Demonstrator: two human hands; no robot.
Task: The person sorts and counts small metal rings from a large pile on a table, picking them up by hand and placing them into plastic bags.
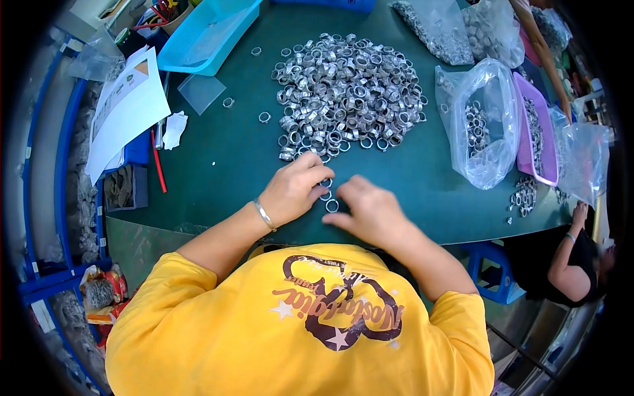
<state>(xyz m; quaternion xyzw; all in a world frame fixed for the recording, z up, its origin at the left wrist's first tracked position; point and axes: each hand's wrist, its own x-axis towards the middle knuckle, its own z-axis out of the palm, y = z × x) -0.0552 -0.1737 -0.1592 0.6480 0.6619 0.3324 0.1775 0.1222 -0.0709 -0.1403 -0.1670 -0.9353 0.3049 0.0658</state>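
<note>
A large heap of silver metal rings [350, 92] lies on the green table in front of me. My left hand [294, 189] is at the heap's near edge, its fingers bent and closed around small rings, partly hidden by the fingertips. Just below them a loose metal ring [332, 206] lies flat on the table, between my two hands, in a short line with the others. To the right of it is my right hand [373, 211], slightly blurred, with thumb and forefinger apart and nothing visible between them.
A turquoise basket [181, 56] stands at the far left, near a printed sheet [129, 109] and a red stick [159, 170]. On the right are an open plastic bag of rings [485, 165] and a purple tray [549, 168]. Another person's arm [569, 254] shows at the right edge.
</note>
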